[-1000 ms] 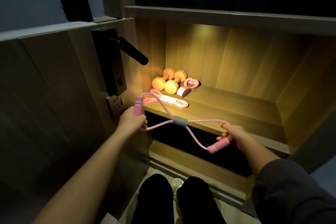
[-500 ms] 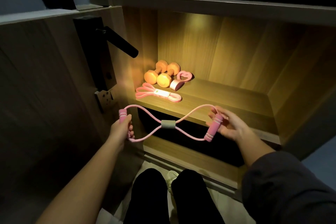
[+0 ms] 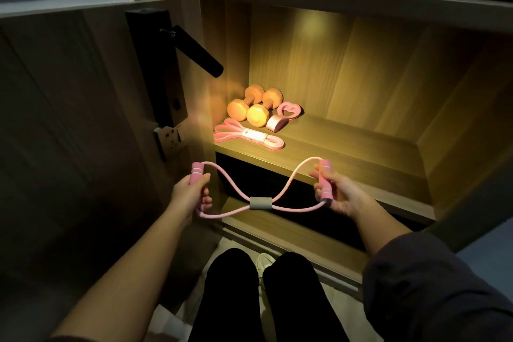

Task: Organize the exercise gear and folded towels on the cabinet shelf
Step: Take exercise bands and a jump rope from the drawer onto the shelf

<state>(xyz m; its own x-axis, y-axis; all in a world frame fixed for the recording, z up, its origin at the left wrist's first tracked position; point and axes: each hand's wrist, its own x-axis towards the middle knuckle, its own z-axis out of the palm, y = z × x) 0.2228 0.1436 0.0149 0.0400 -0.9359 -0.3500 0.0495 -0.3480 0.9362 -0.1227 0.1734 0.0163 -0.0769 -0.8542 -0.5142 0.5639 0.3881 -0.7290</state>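
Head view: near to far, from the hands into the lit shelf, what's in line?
Figure-eight pull rope → flat pink band → orange dumbbells. Pink heart grip omitted: it overlaps the dumbbells in depth.

I stand in a dim room that looks like a home, facing a built-in wooden cabinet (image 3: 361, 69) whose shelf (image 3: 347, 147) glows under warm light. A wooden door (image 3: 69, 91) with a black lever handle (image 3: 198, 54) stands at left. Small dumbbells (image 3: 258, 115) sit on the shelf's far left.

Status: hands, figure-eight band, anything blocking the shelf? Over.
Left hand, right hand each hold one end of figure-eight band. Band held short of shelf, unplaced. Dumbbells, flat band at shelf's left.
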